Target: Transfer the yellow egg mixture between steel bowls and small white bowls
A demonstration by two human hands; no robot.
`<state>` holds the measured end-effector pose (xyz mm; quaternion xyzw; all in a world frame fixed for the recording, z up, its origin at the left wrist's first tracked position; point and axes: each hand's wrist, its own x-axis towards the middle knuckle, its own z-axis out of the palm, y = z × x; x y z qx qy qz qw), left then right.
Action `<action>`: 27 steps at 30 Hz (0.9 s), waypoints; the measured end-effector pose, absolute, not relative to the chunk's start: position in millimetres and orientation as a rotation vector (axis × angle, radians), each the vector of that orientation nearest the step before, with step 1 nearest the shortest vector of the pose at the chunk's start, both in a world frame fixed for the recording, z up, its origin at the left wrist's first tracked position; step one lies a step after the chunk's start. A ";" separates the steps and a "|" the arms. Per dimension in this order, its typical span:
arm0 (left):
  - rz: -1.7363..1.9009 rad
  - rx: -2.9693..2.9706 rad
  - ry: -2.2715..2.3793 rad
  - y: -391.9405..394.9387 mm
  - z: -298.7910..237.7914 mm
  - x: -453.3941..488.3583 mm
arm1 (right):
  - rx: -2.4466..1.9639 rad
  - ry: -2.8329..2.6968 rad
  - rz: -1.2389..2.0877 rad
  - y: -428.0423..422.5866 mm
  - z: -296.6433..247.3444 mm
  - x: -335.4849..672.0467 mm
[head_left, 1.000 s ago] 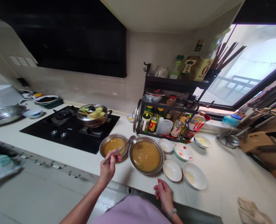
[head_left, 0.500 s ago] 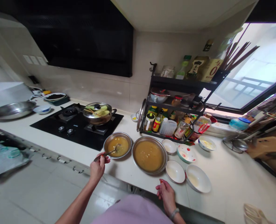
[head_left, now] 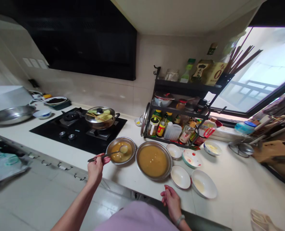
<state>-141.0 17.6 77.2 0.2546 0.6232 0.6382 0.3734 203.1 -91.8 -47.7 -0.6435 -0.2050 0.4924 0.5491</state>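
My left hand (head_left: 95,167) is closed round the dark handle of a long metal spoon (head_left: 123,149). The spoon's bowl, with liquid in it, is over the smaller steel bowl (head_left: 133,155) of brownish liquid with pale bits. To the right stands a larger steel bowl (head_left: 169,171), filled with similar liquid and a few pale bits floating in the middle. My right hand (head_left: 171,200) hangs at the counter's front edge below the larger bowl. Its fingers are loosely bent and somewhat apart, and I see nothing in them.
White bowls (head_left: 204,184) stand right of the steel bowls. A lidded pot (head_left: 100,118) sits on the black hob (head_left: 50,128). Behind the bowls rises a black rack (head_left: 188,85) of bottles and jars. An empty-looking steel pan (head_left: 12,115) lies far left.
The spoon has come up out of the liquid in the smaller bowl, its handle now lying flatter. My left hand has shifted slightly left; my right hand stays put.
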 end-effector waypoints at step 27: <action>1.443 1.603 1.263 -17.0 78.0 -63.1 | -1.512 -0.486 1.150 -94.5 -45.1 201.3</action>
